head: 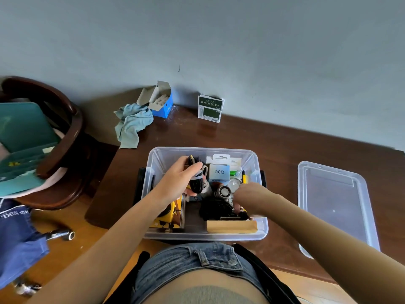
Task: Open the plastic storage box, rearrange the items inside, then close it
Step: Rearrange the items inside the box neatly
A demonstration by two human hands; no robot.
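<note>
The plastic storage box (206,194) stands open on the dark wooden table (285,145), directly in front of the person, with both hands working inside it. Its clear lid (335,202) lies flat on the table, well apart to the right of the right hand. Opening is therefore done; rearranging appears to be in progress; closing is left. The left hand (177,178) has its fingers curled round a coiled black cable (196,181) bound with a white tie, held above the box's contents. The right hand (247,194) reaches down among the items with its fingers turned under and hidden; whether they grasp anything cannot be told. Just beyond the left fingertips sits a white and blue carton marked Q88 (219,171). Between the two hands lies a small round fan (224,191). Below the left wrist sits a yellow packet (168,216). Nearer the person than the right fingers rests a pale wooden block (231,226) against the front wall. The box is translucent, rectangular with rounded corners, with dark latches at both sides, and is loosely filled.
</note>
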